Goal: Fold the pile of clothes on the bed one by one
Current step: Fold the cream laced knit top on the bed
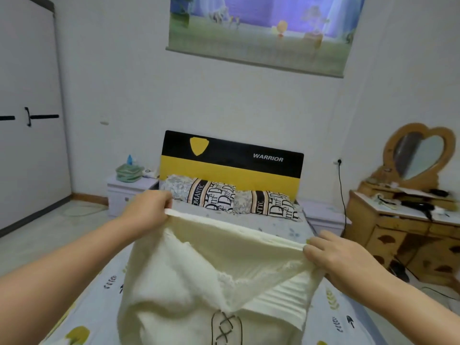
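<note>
Above the near end of the patterned bed (273, 221), left hand (149, 207) and right hand (341, 255) are pinching the cream knitted garment (211, 270) taut by its ribbed edge (black lacing hanging low); levelling both corners before lowering should be helping.

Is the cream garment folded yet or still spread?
Spread, not folded: left hand and right hand pinch the cream garment by its top edge, hanging open above the bed.

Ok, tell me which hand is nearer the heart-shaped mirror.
Right. The right hand grips the cream garment's edge below-left of the heart-shaped mirror; the left hand grips the opposite end, farther away.
</note>
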### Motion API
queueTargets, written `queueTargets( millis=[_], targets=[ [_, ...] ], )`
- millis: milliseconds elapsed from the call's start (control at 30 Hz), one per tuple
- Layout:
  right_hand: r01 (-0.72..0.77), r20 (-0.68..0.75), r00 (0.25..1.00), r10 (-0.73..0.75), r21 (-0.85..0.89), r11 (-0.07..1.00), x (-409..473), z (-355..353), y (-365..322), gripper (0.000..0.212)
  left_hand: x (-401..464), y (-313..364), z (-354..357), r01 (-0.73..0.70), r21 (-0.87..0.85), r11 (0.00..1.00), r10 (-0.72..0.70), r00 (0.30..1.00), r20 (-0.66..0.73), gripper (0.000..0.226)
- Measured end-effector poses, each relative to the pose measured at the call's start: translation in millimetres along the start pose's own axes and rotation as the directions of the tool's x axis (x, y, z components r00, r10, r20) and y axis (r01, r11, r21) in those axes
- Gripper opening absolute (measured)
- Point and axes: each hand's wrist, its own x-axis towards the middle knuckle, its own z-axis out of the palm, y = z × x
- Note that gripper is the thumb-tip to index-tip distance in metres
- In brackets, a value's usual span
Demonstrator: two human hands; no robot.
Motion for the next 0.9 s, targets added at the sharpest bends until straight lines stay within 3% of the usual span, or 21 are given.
queueTargets(
  millis=[67, 133, 200, 300, 400, 467, 533, 600, 633, 700, 833, 900],
  targets=[
    [-0.084, 0.029, 0.996, 0.083, 0.012, 0.996, 5.0, 0.7, -6.9, 0.052, -0.6, -8.4, -3.9, 0.131, -0.129, 0.983, -0.12, 0.988, 0.095, 0.021],
    [-0.153, 0.089, 0.985, 0.149, 0.042, 0.987, 12.2, 3.4, -10.4, 0.04, -4.1, -7.9, -8.7, 0.283, -0.413, 0.866, -0.183, 0.947, 0.266, 0.019],
    [-0.312, 0.25, 0.931, 0.267, 0.164, 0.936, 15.3, 6.6, -13.8, 0.03, -7.3, -1.2, -15.7, 0.342, -0.534, 0.773, -0.175, 0.924, 0.339, 0.016],
    [-0.49, 0.297, 0.859, 0.417, 0.241, 0.837, 20.5, 16.9, -14.1, 0.037, -14.5, 17.4, -28.7, 0.301, -0.662, 0.687, -0.075, 0.935, 0.347, 0.017],
    [-0.557, 0.307, 0.803, 0.511, 0.083, 0.826, 32.3, 25.6, -20.3, 0.015, -21.4, 36.7, -37.9, 0.215, -0.781, 0.586, 0.096, 0.939, 0.33, 0.024],
    [-0.603, 0.331, 0.749, 0.574, -0.019, 0.797, 36.6, 32.5, -24.2, 0.026, -21.9, 41.8, -42.2, 0.149, -0.827, 0.542, 0.191, 0.937, 0.293, 0.024],
    [-0.662, 0.331, 0.693, 0.641, -0.06, 0.747, 35.7, 34.9, -19.9, 0.032, -19.9, 35.4, -46.1, 0.044, -0.743, 0.667, 0.217, 0.943, 0.25, 0.026],
    [-0.728, 0.328, 0.635, 0.7, -0.051, 0.684, 31.8, 35.0, -8.6, 0.03, -19.6, 16.8, -44.7, -0.037, -0.42, 0.907, 0.183, 0.932, 0.314, 0.028],
    [-0.762, 0.344, 0.603, 0.72, -0.017, 0.647, 29.8, 34.5, -2.7, 0.026, -21.8, 6.6, -43.0, -0.02, -0.219, 0.976, 0.102, 0.923, 0.371, 0.027],
    [-0.825, 0.392, 0.542, 0.743, 0.077, 0.561, 28.7, 32.8, 4.2, 0.017, -28.1, -13.9, -37.1, 0.059, -0.038, 0.998, -0.037, 0.904, 0.426, 0.023],
    [-0.822, 0.452, 0.568, 0.688, 0.362, 0.441, 30.8, 34.3, 8.3, 0.024, -40.5, -31.2, -29.5, 0.15, -0.146, 0.978, -0.077, 0.906, 0.417, 0.028],
    [-0.785, 0.486, 0.572, 0.661, 0.557, 0.271, 26.8, 32.4, 7.2, 0.026, -42.9, -32.8, -22.5, 0.161, -0.207, 0.965, -0.063, 0.909, 0.413, 0.034]
  ],
)
